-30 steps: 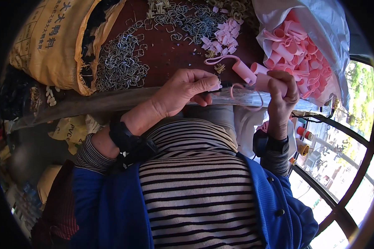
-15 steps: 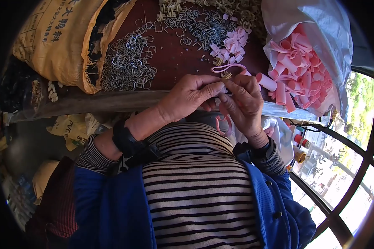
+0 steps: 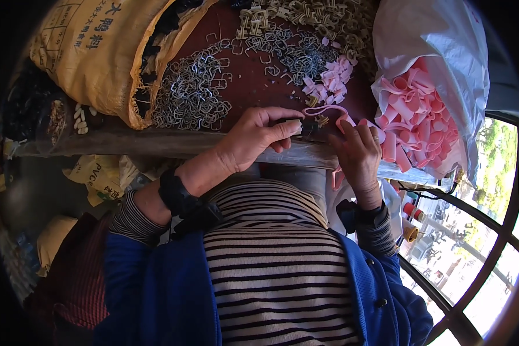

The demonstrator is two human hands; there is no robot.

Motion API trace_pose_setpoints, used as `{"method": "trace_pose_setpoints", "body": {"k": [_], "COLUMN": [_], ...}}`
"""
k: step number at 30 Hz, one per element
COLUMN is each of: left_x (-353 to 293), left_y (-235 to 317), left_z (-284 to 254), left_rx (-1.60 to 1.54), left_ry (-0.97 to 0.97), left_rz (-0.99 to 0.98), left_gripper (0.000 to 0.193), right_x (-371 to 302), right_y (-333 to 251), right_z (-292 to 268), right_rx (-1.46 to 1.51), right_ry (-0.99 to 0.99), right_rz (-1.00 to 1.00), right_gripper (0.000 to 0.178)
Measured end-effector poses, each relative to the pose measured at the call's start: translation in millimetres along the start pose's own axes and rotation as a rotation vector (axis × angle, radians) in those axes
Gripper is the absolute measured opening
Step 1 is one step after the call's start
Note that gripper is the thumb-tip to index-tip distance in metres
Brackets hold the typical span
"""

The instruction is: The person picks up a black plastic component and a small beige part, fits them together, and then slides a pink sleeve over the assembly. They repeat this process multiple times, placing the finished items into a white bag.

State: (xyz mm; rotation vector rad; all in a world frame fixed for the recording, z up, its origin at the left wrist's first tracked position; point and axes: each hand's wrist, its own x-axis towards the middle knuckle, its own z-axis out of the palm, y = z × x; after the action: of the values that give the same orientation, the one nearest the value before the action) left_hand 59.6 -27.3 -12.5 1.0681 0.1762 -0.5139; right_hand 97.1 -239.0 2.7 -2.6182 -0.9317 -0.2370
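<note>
My left hand is at the table's near edge, thumb and fingers closed on a small dark piece. Its exact kind is hard to make out. Close to its tip sits a small brass-coloured clip. To the right, my right hand has its fingers curled down beside a looped pink strap on the table. A pink strip hangs below that hand and seems held in it; the fingers hide the grip.
Metal hooks lie heaped left of centre, with small pink pieces and brass-coloured clips farther back. An orange woven sack stands left. Pink tubes spill from a white bag at right.
My hands have parted: the right has moved right with the pink strip beneath it, toward the pink tubes. The dark piece now shows in my left fingers. The view has shifted slightly.
</note>
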Motion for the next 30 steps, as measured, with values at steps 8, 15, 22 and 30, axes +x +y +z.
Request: {"method": "trace_pose_setpoints", "body": {"k": [8, 15, 22, 30], "left_x": [1.9, -1.3, 1.5, 0.3], "left_y": [-7.3, -8.8, -10.9, -10.7], "left_z": [-5.9, -9.7, -4.8, -9.8], "left_rx": [-0.112, -0.200, -0.084, -0.080], "left_ry": [0.032, 0.069, -0.026, -0.051], "left_rz": [-0.062, -0.076, -0.146, -0.250], "left_gripper": [0.026, 0.022, 0.023, 0.023], "right_x": [-1.0, -9.8, -13.1, -7.6], "right_y": [-5.7, 5.9, 20.6, -1.4], "right_z": [16.9, 14.4, 12.5, 14.8], "right_rx": [0.082, 0.353, 0.228, 0.395], "right_ry": [0.050, -0.113, -0.227, -0.176], "right_rz": [-0.167, -0.090, -0.114, -0.041], "right_gripper": [0.042, 0.055, 0.061, 0.046]}}
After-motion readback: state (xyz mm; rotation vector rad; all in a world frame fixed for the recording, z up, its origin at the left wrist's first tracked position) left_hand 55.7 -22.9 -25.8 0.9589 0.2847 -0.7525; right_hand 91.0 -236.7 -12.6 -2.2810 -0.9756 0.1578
